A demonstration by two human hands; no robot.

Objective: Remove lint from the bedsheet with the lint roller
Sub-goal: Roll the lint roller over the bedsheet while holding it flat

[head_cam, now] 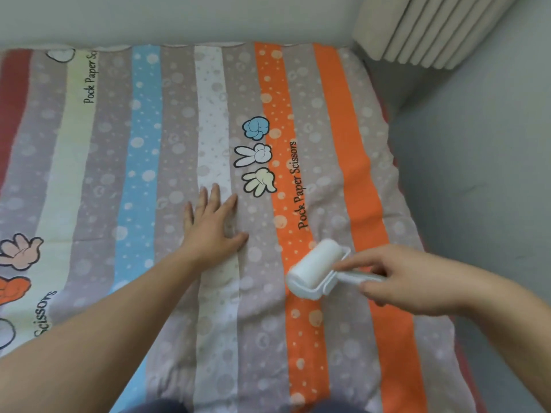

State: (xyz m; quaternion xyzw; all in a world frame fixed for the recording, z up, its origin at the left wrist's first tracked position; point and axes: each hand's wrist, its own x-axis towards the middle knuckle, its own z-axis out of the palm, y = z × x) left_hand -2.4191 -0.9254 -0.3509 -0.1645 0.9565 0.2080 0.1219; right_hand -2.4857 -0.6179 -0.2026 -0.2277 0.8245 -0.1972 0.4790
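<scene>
**Lint roller on the orange stripe**

Lint roller (317, 268) sits on the bedsheet (167, 162), just ahead of your right hand (408, 281), which pinches its handle. Your left hand (213, 226) presses flat, fingers spread, likely keeping the fabric taut.

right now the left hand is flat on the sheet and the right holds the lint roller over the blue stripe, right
No: the head view shows the lint roller over an orange stripe, not blue. The rest holds: left hand flat on the bedsheet, right hand holding the roller.
</scene>
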